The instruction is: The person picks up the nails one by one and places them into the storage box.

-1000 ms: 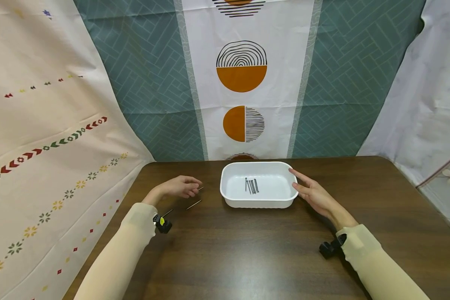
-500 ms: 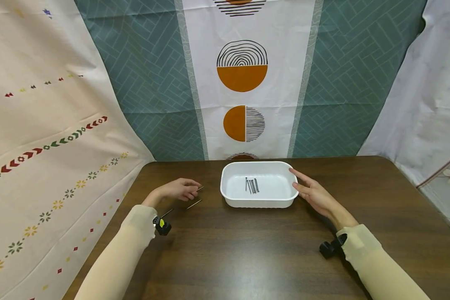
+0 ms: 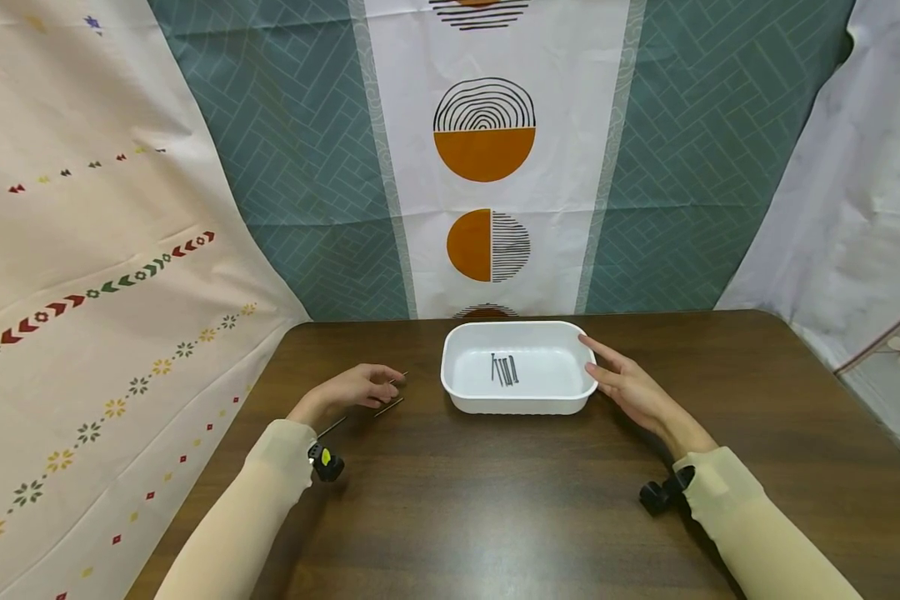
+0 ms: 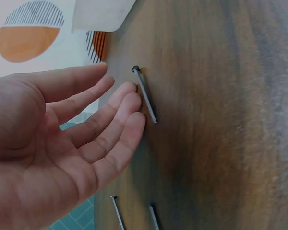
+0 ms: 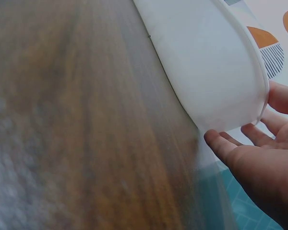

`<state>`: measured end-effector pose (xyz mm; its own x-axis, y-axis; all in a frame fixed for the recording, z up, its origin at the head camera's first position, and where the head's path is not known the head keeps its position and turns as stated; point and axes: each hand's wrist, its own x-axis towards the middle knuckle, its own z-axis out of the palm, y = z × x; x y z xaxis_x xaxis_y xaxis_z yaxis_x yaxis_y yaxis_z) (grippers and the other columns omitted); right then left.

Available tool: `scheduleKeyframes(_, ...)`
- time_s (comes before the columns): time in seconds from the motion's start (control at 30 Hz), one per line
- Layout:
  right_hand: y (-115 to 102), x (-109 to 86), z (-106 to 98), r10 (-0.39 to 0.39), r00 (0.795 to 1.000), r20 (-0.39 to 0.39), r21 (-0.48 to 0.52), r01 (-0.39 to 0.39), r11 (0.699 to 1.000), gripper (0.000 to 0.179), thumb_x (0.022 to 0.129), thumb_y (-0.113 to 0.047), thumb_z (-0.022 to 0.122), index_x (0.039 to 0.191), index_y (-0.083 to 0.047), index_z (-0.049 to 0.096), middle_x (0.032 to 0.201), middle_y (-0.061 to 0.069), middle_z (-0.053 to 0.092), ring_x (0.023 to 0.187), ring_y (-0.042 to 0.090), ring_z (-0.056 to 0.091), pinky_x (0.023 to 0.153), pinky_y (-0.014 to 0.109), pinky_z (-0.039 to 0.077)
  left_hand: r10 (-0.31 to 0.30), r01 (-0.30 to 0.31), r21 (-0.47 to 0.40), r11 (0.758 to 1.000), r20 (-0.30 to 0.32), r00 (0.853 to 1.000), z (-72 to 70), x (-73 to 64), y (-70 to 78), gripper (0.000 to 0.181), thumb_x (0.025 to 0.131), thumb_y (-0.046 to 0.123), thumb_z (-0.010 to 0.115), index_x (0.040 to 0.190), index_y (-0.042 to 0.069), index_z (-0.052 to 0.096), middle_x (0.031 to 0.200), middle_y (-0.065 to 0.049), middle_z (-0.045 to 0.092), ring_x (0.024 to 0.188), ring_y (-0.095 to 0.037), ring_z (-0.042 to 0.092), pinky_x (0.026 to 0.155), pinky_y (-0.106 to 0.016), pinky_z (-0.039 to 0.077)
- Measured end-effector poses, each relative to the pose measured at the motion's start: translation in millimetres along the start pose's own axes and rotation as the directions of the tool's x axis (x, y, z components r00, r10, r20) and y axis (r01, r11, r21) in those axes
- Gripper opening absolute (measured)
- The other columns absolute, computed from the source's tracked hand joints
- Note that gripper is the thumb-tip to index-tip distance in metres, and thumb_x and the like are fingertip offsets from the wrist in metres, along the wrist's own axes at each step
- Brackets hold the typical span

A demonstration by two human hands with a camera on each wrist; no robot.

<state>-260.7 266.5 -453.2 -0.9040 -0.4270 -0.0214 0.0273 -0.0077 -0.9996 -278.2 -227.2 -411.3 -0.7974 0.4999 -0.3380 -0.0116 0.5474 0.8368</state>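
My left hand (image 3: pixel 351 388) hovers over the left side of the table with loosely extended fingers and nothing held. In the left wrist view, a nail (image 4: pixel 145 96) lies just beyond its fingertips, and the thumb stands apart from the fingers. Two more nails, one at the left (image 4: pixel 117 212) and one beside it (image 4: pixel 154 216), are partly cut off by the lower frame edge. My right hand (image 3: pixel 633 396) touches the right end of a white plastic tray (image 3: pixel 517 406) with fairly straight fingers. Inside the tray several nails (image 3: pixel 506 372) lie side by side.
The brown wooden table (image 3: pixel 495 500) extends toward me in front of the tray. Behind it hangs a patterned cloth (image 3: pixel 322 167), with a cream embroidered cloth (image 3: pixel 105 350) at the left and a white one (image 3: pixel 840 208) at the right. Each wrist wears a small black camera.
My left hand has shifted slightly toward me and its fingers have changed posture near the farthest loose nail. My right hand and the tray have stayed in place.
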Motion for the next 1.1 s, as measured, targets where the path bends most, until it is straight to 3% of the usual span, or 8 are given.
scheduleKeyframes(0.3, -0.1, 0.7, -0.8, 0.008, 1.000, 0.001, 0.001, -0.008, 1.000, 0.068, 0.112, -0.020, 0.050, 0.168, -0.012, 0.014, 0.174, 0.013, -0.001, 0.158, 0.035, 0.012, 0.124, 0.040, 0.023, 0.009, -0.008, 0.013, 1.000, -0.086, 0.996, 6.9, 1.5, -6.6, 0.044, 0.100, -0.001, 0.062, 0.142, -0.010, 0.054, 0.126, -0.024, 0.066, 0.113, -0.027, 0.065, 0.096, -0.041, 0.055)
scheduleKeyframes(0.87, 0.3, 0.8, -1.0, 0.011, 1.000, 0.004, -0.001, -0.011, 1.000, 0.067, 0.112, -0.020, 0.050, 0.168, -0.012, 0.014, 0.174, 0.013, -0.001, 0.157, 0.035, 0.014, 0.125, 0.042, 0.022, 0.043, -0.037, 0.043, 0.998, -0.152, 0.988, 13.9, -0.6, -11.4, 0.040, 0.096, -0.004, 0.063, 0.135, -0.011, 0.060, 0.117, -0.024, 0.070, 0.102, -0.026, 0.067, 0.089, -0.035, 0.055)
scheduleKeyframes(0.97, 0.0, 0.7, -0.9, 0.012, 1.000, 0.001, 0.001, -0.012, 1.000, 0.068, 0.112, -0.021, 0.050, 0.168, -0.012, 0.014, 0.174, 0.013, -0.001, 0.157, 0.035, 0.014, 0.125, 0.040, 0.023, 0.037, -0.025, 0.062, 0.998, -0.196, 0.980, 18.1, -0.8, -10.4, 0.038, 0.095, -0.004, 0.066, 0.132, -0.010, 0.063, 0.113, -0.022, 0.072, 0.097, -0.024, 0.067, 0.085, -0.033, 0.055)
scheduleKeyframes(1.1, -0.1, 0.4, -0.6, 0.014, 1.000, -0.003, 0.003, -0.014, 1.000, 0.068, 0.111, -0.022, 0.051, 0.168, -0.012, 0.014, 0.174, 0.013, -0.001, 0.157, 0.036, 0.015, 0.123, 0.034, 0.028, 0.047, 0.009, 0.188, 0.982, -0.293, 0.955, 26.3, 1.7, -7.6, 0.033, 0.090, -0.003, 0.076, 0.123, -0.004, 0.071, 0.100, -0.012, 0.075, 0.087, -0.017, 0.070, 0.076, -0.028, 0.055)
